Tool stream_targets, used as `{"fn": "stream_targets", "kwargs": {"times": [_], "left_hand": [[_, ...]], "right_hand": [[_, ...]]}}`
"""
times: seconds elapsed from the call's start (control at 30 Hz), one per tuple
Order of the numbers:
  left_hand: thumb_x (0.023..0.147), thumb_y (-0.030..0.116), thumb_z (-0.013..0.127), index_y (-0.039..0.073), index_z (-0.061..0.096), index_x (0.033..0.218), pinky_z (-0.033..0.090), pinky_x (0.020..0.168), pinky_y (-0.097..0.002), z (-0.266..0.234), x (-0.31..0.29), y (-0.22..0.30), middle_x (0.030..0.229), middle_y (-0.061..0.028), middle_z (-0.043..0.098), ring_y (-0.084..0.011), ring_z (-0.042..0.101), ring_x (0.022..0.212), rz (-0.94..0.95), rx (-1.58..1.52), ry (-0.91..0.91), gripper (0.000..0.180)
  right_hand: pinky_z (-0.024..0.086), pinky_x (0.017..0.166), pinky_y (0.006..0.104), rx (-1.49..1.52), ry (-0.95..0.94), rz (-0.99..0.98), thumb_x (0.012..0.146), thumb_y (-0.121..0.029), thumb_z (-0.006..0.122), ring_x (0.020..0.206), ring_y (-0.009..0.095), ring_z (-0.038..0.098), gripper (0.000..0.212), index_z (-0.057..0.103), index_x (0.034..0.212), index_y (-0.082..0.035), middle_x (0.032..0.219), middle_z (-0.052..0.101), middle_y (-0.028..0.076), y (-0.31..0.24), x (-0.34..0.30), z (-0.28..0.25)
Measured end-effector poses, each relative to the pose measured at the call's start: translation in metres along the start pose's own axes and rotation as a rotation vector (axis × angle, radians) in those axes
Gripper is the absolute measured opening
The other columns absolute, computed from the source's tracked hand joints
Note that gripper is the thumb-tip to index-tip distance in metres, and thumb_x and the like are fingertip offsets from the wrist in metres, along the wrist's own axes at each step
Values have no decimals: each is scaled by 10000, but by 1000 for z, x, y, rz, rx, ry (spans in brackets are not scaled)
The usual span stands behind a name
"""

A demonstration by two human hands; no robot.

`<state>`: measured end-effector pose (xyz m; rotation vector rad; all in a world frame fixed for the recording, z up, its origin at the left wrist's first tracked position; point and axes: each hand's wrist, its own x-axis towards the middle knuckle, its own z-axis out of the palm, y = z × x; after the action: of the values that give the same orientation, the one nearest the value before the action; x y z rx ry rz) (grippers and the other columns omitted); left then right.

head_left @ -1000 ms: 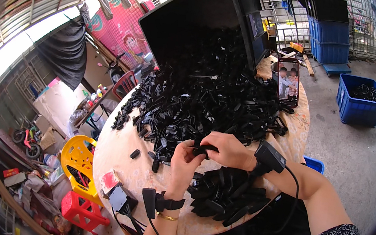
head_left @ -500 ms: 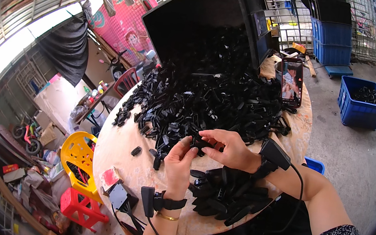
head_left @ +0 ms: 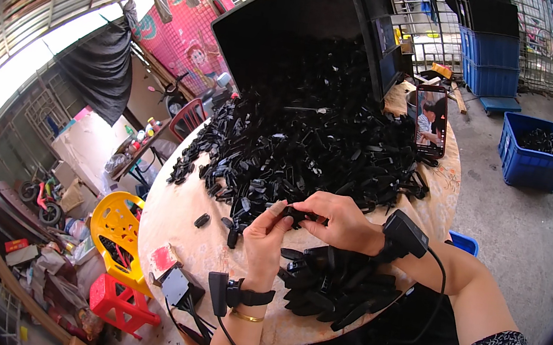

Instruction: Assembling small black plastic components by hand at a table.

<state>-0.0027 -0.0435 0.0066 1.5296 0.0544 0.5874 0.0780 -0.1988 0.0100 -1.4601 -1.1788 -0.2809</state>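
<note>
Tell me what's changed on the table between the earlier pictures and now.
The left hand has shifted slightly leftward, a little farther from the right hand; both hold a small black piece. The phone shows a different image. Nothing was visibly let go. The big black heap and elongated black pieces stayed put.

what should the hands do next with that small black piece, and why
I'd probably turn the black piece slightly to check it before letting go: the left hand and right hand both have fingertips at it, hiding much of its shape.
</note>
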Motion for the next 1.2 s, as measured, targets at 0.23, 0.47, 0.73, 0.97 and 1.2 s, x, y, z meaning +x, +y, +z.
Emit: {"fn": "stream_targets", "kwargs": {"times": [0.23,0.47,0.73,0.97,1.2], "left_hand": [[851,-51,596,-14,566,1211,469,855,-228,10,-3,2,1111,-107,638,-109,591,966,24,-26,-19,363],[876,-49,544,-33,556,1211,431,918,-240,2,-3,17,1148,-116,618,-124,567,1039,51,-161,-154,335],[892,-17,541,-52,599,1121,451,917,-306,-7,1,11,1076,-162,636,-211,607,992,-12,-175,-241,238],[860,-14,599,-29,634,1097,444,831,-215,-4,-1,12,975,-62,662,-107,588,888,58,-104,-201,240],[794,-16,675,-35,637,1070,478,810,-241,8,-4,21,995,-83,672,-102,598,909,140,297,-165,279]], "right_hand": [[505,696,338,-207,46,-138,722,-137,734,800,283,607,305,640,996,-41,900,619,101,2,-3,4],[475,640,304,80,-125,218,752,-312,749,708,211,602,402,633,979,-1,793,619,126,12,1,-1],[441,535,327,-27,-160,62,767,-283,729,587,277,593,321,668,911,-2,718,604,169,3,1,-4],[440,529,363,-144,-59,-63,755,-256,732,625,329,595,281,667,881,-14,689,587,160,1,-2,0],[500,660,349,-420,-58,58,710,-194,713,750,272,619,235,652,887,-52,807,617,90,27,4,-26]]}}
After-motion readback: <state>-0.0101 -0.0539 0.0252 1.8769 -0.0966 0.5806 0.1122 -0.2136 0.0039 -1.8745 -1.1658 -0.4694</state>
